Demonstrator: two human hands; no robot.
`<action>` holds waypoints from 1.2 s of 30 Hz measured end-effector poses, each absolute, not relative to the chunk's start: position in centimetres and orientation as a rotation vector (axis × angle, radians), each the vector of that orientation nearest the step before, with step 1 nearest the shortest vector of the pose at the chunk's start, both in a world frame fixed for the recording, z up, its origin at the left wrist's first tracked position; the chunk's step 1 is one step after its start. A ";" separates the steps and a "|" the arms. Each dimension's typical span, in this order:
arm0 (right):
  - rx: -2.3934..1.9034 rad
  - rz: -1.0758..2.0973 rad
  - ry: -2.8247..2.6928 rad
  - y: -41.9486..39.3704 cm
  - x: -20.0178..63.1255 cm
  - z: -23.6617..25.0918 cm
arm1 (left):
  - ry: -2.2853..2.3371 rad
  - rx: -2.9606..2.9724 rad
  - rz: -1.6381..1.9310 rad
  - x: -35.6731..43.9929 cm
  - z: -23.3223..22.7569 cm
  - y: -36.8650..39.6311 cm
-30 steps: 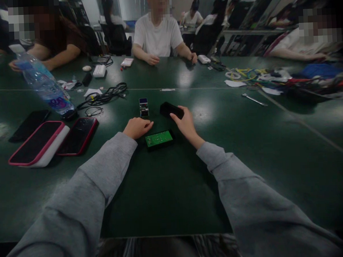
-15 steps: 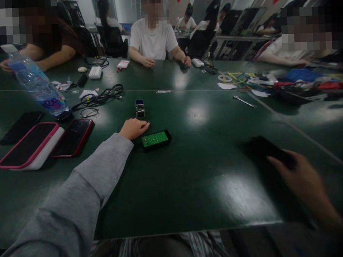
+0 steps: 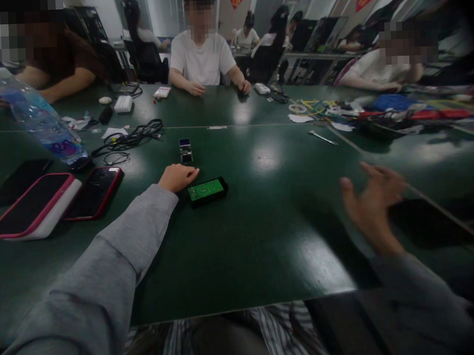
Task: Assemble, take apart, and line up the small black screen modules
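My left hand (image 3: 178,177) rests on the table with its fingers curled in, and I see nothing in it. Just right of it lies a black casing (image 3: 210,201) with a green circuit board (image 3: 206,189) showing on top. A small module with a dark screen (image 3: 185,150) sits behind that hand. Raised over the right side of the table, my right hand (image 3: 374,205) is open, thumb and fingers apart. A flat black object (image 3: 431,221) lies beside it, too dark to name.
Phones (image 3: 94,193) lie on the left, near a tilted plastic bottle (image 3: 41,118) and coiled black cables (image 3: 131,137). A wrench (image 3: 322,137) is at the right, before a heap of coloured wires (image 3: 316,107). People sit across the green table (image 3: 256,250).
My right hand has let go of the black object, which now lies at the right, and has lifted with its fingers spread. My left hand stays by the circuit board.
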State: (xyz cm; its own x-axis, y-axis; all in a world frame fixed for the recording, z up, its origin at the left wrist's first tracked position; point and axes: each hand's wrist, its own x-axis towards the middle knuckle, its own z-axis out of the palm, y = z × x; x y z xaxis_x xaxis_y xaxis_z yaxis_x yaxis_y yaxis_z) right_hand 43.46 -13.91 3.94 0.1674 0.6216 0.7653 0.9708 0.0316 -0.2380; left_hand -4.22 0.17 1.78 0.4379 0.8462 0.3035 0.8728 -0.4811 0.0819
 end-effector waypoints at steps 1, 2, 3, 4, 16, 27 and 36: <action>-1.703 -0.551 -1.566 -12.2 41.7 3.4 | -1.520 -2.579 -0.567 -4.3 1.9 0.0; -1.695 -0.507 -1.632 -10.4 39.4 2.8 | -1.493 -2.551 -0.703 -4.3 2.0 -0.1; -1.676 -0.443 -1.736 -8.6 36.8 2.2 | -1.482 -2.501 -0.866 -4.4 2.1 -0.2; -1.640 -0.394 -1.836 -6.9 34.0 1.7 | -1.492 -2.432 -1.043 -4.6 2.1 -0.1; -1.175 -0.072 -2.329 0.8 20.5 1.2 | -2.152 -2.148 -1.808 -7.3 -1.1 4.7; -1.175 0.019 -2.323 0.5 20.6 1.4 | -2.021 -2.462 -1.437 -6.9 -0.3 3.9; -1.151 0.071 -2.312 0.5 20.6 1.6 | -1.631 -2.906 -1.252 -5.8 1.4 2.4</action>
State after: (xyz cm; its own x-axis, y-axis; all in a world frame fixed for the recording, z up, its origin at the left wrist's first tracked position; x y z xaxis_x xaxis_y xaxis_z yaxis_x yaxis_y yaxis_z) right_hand 20.57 0.47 1.64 -0.4815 0.7513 0.4514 0.7220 0.6320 -0.2817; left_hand -5.76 2.35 1.38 0.3614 0.8587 0.3633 0.5729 -0.5119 0.6402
